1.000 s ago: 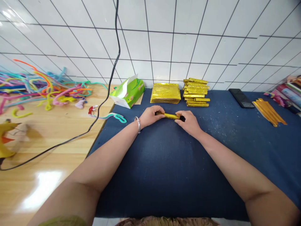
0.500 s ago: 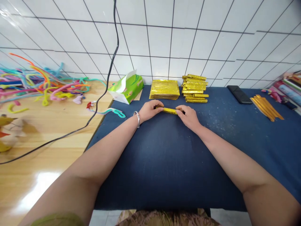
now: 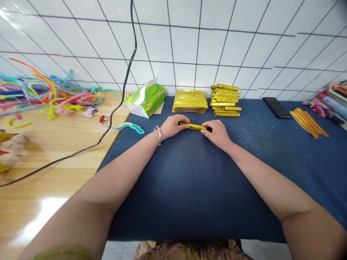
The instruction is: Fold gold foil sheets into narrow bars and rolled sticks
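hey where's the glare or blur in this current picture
Head view, lower left: white glare on the wooden table; head view, upper left: shine on the tiled wall; head view, left side: the colourful strands look blurry; head view, centre: left hand, right hand and gold strip look clearer.

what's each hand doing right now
Left hand: closed on one end of a narrow gold strip, thumb toward the wearer.
Right hand: closed on the strip's other end.
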Tool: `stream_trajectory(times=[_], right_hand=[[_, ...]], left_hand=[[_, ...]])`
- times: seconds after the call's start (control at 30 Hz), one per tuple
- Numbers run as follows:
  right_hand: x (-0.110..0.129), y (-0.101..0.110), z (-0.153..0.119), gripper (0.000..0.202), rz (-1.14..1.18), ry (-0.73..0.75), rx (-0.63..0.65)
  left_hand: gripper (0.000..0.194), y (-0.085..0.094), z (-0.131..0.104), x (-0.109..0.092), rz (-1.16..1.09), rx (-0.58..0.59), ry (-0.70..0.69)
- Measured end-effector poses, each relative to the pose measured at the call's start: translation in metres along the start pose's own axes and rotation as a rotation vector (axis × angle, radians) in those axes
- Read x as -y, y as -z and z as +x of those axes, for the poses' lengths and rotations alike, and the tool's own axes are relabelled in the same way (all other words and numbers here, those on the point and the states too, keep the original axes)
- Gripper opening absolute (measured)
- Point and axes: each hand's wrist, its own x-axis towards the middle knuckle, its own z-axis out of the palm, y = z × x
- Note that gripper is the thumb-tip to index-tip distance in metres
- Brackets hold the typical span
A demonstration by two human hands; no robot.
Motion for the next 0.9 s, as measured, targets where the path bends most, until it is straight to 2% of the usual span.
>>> stream_trajectory(times=[0.13, 0.3, 0.37, 0.47, 0.53, 0.6, 0.77, 0.9], right_hand=[[0.009, 0.005, -0.004, 0.020, 0.054, 0.058, -0.089], [0.041, 0.023, -0.012, 0.026, 0.122, 0.180, -0.162], [0.055, 0.030, -0.017, 0.027, 0.132, 0.203, -0.144], [0.068, 0.034, -0.023, 0.033, 0.154, 0.244, -0.124], [0.069, 0.031, -0.026, 0.041, 0.172, 0.259, -0.136], [0.066, 0.025, -0.028, 0.046, 0.182, 0.252, -0.171], [0.055, 0.008, -0.028, 0.041, 0.182, 0.241, -0.248], [0.052, 0.004, -0.028, 0.037, 0.168, 0.293, -0.266]], left_hand=[[0.029, -0.002, 0.001, -0.003, 0.060, 0.011, -0.054], [0.033, -0.009, -0.001, -0.018, 0.122, 0.021, -0.152], [0.028, -0.017, -0.004, -0.028, 0.068, 0.018, -0.148], [0.026, -0.032, -0.010, -0.044, -0.235, 0.012, -0.091], [0.022, -0.041, -0.014, -0.052, -0.475, 0.066, -0.045], [0.019, -0.045, -0.015, -0.058, -0.595, 0.091, -0.027], [0.018, -0.041, -0.015, -0.059, -0.665, 0.078, -0.018], [0.020, -0.041, -0.014, -0.055, -0.645, 0.071, 0.026]])
